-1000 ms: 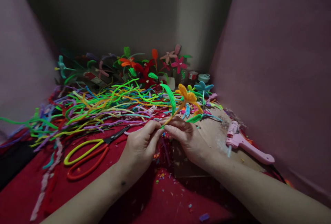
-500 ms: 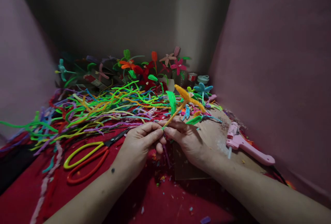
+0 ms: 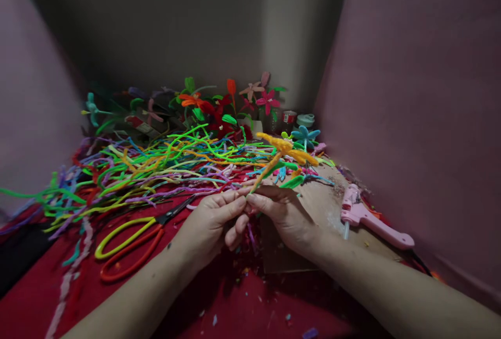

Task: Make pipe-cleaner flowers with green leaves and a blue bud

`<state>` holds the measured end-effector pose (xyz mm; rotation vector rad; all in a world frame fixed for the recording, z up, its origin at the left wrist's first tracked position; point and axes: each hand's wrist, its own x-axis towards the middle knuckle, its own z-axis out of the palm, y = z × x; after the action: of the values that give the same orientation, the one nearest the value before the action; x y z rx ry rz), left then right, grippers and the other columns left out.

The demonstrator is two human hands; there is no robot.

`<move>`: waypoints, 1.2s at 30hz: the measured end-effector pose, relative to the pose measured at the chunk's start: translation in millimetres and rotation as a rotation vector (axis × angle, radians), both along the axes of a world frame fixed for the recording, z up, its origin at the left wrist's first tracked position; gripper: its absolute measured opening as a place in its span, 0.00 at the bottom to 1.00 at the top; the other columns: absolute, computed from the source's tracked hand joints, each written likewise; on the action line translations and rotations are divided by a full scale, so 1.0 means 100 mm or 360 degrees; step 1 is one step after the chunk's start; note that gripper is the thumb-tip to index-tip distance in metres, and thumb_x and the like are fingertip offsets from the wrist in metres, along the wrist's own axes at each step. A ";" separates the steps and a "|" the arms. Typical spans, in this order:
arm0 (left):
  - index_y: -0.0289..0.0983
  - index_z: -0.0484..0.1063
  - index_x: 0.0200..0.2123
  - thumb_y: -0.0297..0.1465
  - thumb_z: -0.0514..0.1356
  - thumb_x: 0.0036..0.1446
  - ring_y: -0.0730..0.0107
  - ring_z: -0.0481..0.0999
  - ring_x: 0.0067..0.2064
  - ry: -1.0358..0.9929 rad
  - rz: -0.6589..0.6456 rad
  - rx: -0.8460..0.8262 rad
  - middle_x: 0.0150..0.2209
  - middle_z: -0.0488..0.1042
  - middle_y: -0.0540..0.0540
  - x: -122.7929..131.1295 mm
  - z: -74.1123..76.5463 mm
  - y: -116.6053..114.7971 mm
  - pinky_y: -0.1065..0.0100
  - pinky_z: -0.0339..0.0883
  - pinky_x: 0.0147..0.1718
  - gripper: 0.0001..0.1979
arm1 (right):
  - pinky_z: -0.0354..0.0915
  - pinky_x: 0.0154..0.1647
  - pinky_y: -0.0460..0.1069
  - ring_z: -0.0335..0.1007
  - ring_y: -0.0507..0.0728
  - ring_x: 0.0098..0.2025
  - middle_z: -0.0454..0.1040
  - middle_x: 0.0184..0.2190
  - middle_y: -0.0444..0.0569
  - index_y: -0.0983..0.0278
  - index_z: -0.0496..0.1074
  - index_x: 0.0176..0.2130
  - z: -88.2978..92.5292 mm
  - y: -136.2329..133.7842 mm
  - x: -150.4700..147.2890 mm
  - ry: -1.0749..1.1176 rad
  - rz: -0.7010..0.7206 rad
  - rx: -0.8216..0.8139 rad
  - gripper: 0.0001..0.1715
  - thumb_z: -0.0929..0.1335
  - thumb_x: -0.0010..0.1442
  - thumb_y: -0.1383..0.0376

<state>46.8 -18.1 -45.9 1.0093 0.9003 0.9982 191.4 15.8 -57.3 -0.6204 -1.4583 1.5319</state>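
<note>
Between my hands is an orange-yellow pipe-cleaner flower [image 3: 279, 144], its stem slanting up and to the right. My left hand [image 3: 221, 217] pinches the lower stem between thumb and fingers. Right beside it, my right hand [image 3: 279, 208] grips the same stem, thumb tip almost touching the left thumb. A green leaf shows behind the stem, partly hidden by it. Below the fingers a purple strand hangs, and I cannot make out whether it belongs to the flower.
Scissors [image 3: 131, 247] with yellow and red handles lie at left. A heap of coloured pipe cleaners [image 3: 156, 164] spreads behind. A pink glue gun [image 3: 373, 219] rests on cardboard [image 3: 285, 255] at right. Finished flowers [image 3: 268, 100] stand by the back wall, near a lidded jar [image 3: 305, 120].
The flower has turned in my fingers: its head tilts differently, and the green leaf has swung from upright at left to behind the stem at right. Both hands keep their grip.
</note>
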 end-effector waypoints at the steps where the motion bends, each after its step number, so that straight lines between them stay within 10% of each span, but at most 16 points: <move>1: 0.35 0.69 0.31 0.36 0.55 0.58 0.83 0.55 0.13 0.0140 0.0032 0.0063 0.16 0.64 0.55 0.01 0.01 0.00 0.78 0.52 0.13 0.10 | 0.62 0.46 0.54 0.69 0.58 0.41 0.75 0.29 0.46 0.62 0.77 0.33 0.00 0.00 0.00 -0.0009 0.0002 0.0002 0.09 0.67 0.54 0.62; 8: 0.38 0.69 0.38 0.29 0.59 0.55 0.72 0.70 0.33 0.1446 0.0964 0.1481 0.32 0.71 0.49 -0.03 0.04 -0.08 0.70 0.63 0.34 0.06 | 0.60 0.48 0.53 0.69 0.56 0.40 0.76 0.33 0.43 0.58 0.78 0.35 0.01 -0.02 -0.01 -0.0038 -0.0106 0.0034 0.09 0.68 0.54 0.61; 13: 0.43 0.71 0.45 0.25 0.57 0.55 0.72 0.65 0.28 0.1905 0.0801 0.2152 0.27 0.69 0.50 -0.04 0.08 -0.12 0.69 0.58 0.29 0.14 | 0.61 0.48 0.53 0.69 0.57 0.40 0.76 0.32 0.43 0.58 0.78 0.32 -0.03 -0.05 -0.03 -0.0014 0.0018 0.0100 0.07 0.69 0.52 0.61; 18: 0.42 0.76 0.39 0.27 0.55 0.56 0.69 0.65 0.27 0.2065 0.0667 0.2105 0.24 0.70 0.47 0.08 0.15 -0.15 0.66 0.57 0.30 0.11 | 0.61 0.43 0.53 0.67 0.56 0.36 0.75 0.29 0.43 0.58 0.77 0.28 -0.07 -0.05 -0.04 0.0022 0.0000 0.0156 0.05 0.71 0.49 0.60; 24: 0.40 0.72 0.24 0.33 0.60 0.53 0.74 0.67 0.21 0.0701 0.0101 0.0968 0.20 0.69 0.51 -0.08 0.40 -0.29 0.71 0.61 0.20 0.07 | 0.60 0.32 0.47 0.64 0.52 0.29 0.72 0.25 0.42 0.60 0.78 0.29 -0.02 0.06 -0.02 0.0161 -0.0119 -0.0127 0.06 0.70 0.51 0.61; 28: 0.38 0.64 0.21 0.39 0.63 0.50 0.86 0.45 0.13 -0.0217 0.0583 0.0609 0.15 0.56 0.59 -0.35 0.55 -0.18 0.76 0.52 0.14 0.14 | 0.56 0.26 0.44 0.61 0.49 0.27 0.71 0.26 0.42 0.60 0.78 0.31 -0.03 0.13 0.00 0.0211 -0.0124 -0.0155 0.07 0.70 0.52 0.61; 33: 0.35 0.69 0.22 0.36 0.60 0.53 0.79 0.62 0.19 0.0770 0.1036 0.0484 0.16 0.65 0.54 -0.29 0.40 0.01 0.76 0.55 0.20 0.12 | 0.58 0.30 0.45 0.63 0.50 0.29 0.73 0.27 0.42 0.61 0.77 0.30 -0.03 0.09 -0.01 0.0252 -0.0068 -0.0145 0.06 0.70 0.52 0.62; 36: 0.37 0.71 0.29 0.36 0.64 0.47 0.75 0.65 0.21 0.1049 0.0749 0.0733 0.19 0.68 0.54 -0.08 0.23 -0.01 0.73 0.58 0.22 0.09 | 0.60 0.33 0.46 0.66 0.51 0.31 0.75 0.30 0.43 0.61 0.77 0.34 -0.02 0.05 -0.02 0.0243 -0.0027 -0.0143 0.08 0.69 0.54 0.61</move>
<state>38.7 -19.1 -23.3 1.6110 1.5414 1.3291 189.5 20.8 -59.6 -0.5544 -1.2724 1.6025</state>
